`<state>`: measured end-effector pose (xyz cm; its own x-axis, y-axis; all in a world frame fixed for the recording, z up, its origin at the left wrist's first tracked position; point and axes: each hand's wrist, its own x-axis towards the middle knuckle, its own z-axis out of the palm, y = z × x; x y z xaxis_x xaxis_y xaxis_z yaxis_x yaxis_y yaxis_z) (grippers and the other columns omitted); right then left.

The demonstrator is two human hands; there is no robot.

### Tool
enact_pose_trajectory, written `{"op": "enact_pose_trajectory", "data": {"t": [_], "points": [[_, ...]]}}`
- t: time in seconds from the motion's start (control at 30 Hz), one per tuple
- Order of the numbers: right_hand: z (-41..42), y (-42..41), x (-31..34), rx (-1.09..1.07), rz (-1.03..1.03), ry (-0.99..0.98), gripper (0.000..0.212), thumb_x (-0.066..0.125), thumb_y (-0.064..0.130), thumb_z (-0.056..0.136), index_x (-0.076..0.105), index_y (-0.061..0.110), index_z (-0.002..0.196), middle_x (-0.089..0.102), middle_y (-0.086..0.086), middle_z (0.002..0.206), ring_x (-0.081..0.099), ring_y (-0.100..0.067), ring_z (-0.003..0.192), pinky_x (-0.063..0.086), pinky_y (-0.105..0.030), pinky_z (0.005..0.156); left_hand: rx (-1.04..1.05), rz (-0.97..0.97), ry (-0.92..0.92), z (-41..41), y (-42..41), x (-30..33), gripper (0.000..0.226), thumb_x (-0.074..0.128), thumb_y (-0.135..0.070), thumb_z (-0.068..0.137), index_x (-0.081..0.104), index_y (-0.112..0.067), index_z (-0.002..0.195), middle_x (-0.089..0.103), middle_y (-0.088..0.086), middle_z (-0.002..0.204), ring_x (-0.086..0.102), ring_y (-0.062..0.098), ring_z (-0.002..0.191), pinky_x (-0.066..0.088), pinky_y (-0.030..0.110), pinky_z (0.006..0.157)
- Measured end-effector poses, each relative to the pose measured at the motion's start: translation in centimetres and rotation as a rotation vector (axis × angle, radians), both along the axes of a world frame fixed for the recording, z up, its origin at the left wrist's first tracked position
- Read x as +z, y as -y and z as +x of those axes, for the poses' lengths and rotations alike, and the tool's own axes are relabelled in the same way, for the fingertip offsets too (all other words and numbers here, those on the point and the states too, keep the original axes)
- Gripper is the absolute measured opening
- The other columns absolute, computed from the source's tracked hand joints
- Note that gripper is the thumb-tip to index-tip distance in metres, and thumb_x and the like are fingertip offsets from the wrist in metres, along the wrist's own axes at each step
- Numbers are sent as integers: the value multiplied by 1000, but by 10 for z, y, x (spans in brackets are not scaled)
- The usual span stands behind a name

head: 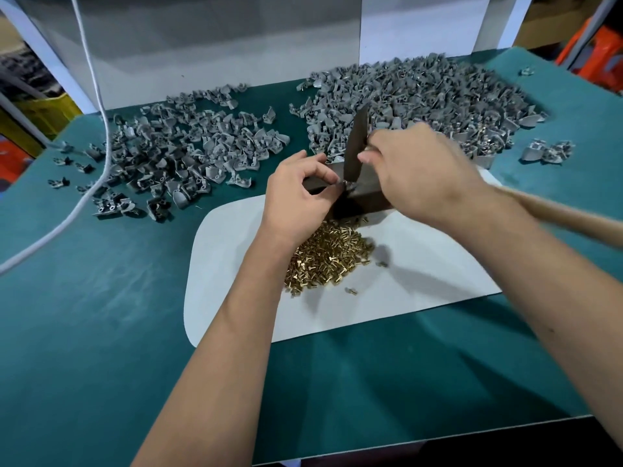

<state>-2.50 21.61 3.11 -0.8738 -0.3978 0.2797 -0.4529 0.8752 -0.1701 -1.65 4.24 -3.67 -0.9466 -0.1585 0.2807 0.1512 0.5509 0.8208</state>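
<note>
Left hand (pixel 296 193) and right hand (pixel 414 173): bare, fingernails short. Left forearm (pixel 242 315) and right forearm (pixel 539 281): bare along the whole visible length.

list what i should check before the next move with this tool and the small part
1. Left hand pinches the small part: ok.
2. Small part seated flat on the dark block: cannot tell, fingers and blur hide it.
3. Right hand has a grip on the dark tool: ok, though motion blurs it.
4. Left fingertips clear of the tool's lower end: not ok, they sit right beside it.
5. Brass pins close at hand on the white mat: ok.
6. White cord away from the work spot: ok, it hangs far to the left.
</note>
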Motion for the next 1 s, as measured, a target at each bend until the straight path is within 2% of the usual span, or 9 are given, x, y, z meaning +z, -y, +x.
{"op": "enact_pose_trajectory", "data": {"t": [0.1, 0.17, 0.27, 0.4, 0.47, 0.6, 0.7, 0.87, 1.0], "points": [[-1, -4, 7, -10, -152, -172, 23, 44, 36, 106, 59, 22, 97, 53, -6, 71, 48, -31, 61, 41, -35, 61, 3, 7, 11, -1, 1, 0, 15, 81, -11, 83, 77, -25, 84, 68, 3, 134, 42, 15, 145, 29, 29, 118], [3, 0, 3, -12, -229, -122, 26, 43, 35, 107, 63, 18, 106, 56, -6, 71, 53, -31, 61, 46, -37, 61, 5, 9, 8, -1, 2, 0, 17, 81, -12, 82, 76, -28, 82, 67, 3, 135, 41, 14, 145, 27, 26, 116], [1, 0, -1, -48, -32, 73, 28, 42, 37, 107, 62, 18, 104, 65, -15, 89, 62, -40, 81, 54, -46, 75, 0, 10, 19, 0, 1, 2, 17, 81, -10, 83, 76, -26, 83, 66, 5, 137, 40, 14, 146, 27, 29, 119], [-5, -6, 9, -48, -165, -146, 27, 45, 38, 106, 61, 18, 99, 55, -7, 72, 53, -32, 62, 44, -36, 59, 4, -1, 34, 0, 2, 1, 11, 81, -12, 84, 77, -23, 85, 65, 2, 138, 39, 15, 146, 26, 28, 119], [-1, 0, 3, -15, -195, -109, 24, 43, 35, 108, 55, 19, 95, 54, -3, 67, 56, -29, 59, 38, -32, 55, 12, 0, 31, 0, 2, 2, 12, 81, -12, 83, 77, -23, 84, 66, 2, 137, 40, 15, 146, 25, 24, 116], [-6, 0, 2, -38, 15, -6, 24, 40, 39, 108, 53, 24, 94, 58, -9, 80, 59, -35, 76, 41, -38, 65, 0, 16, 27, 1, 0, 3, 19, 81, -9, 84, 74, -27, 82, 65, 4, 139, 39, 16, 146, 26, 28, 118], [-5, -3, 3, -61, -193, -198, 26, 44, 37, 107, 61, 19, 102, 53, -6, 71, 54, -33, 64, 43, -37, 61, -6, -3, 27, 0, 2, 2, 16, 81, -12, 83, 75, -27, 84, 64, 2, 139, 38, 14, 147, 26, 29, 119], [-5, 0, 2, -35, 10, 4, 23, 41, 39, 107, 53, 26, 93, 48, -3, 72, 52, -34, 72, 38, -37, 66, -3, 16, 33, 1, 1, 2, 18, 81, -10, 83, 76, -27, 83, 63, 3, 140, 37, 14, 147, 24, 27, 119], [-5, -3, 3, -49, -227, -210, 24, 43, 37, 107, 58, 19, 98, 52, -4, 68, 45, -29, 59, 38, -35, 59, -9, 9, 31, -1, 2, 1, 20, 81, -12, 83, 75, -31, 82, 63, -1, 141, 36, 11, 148, 21, 24, 116]]}}
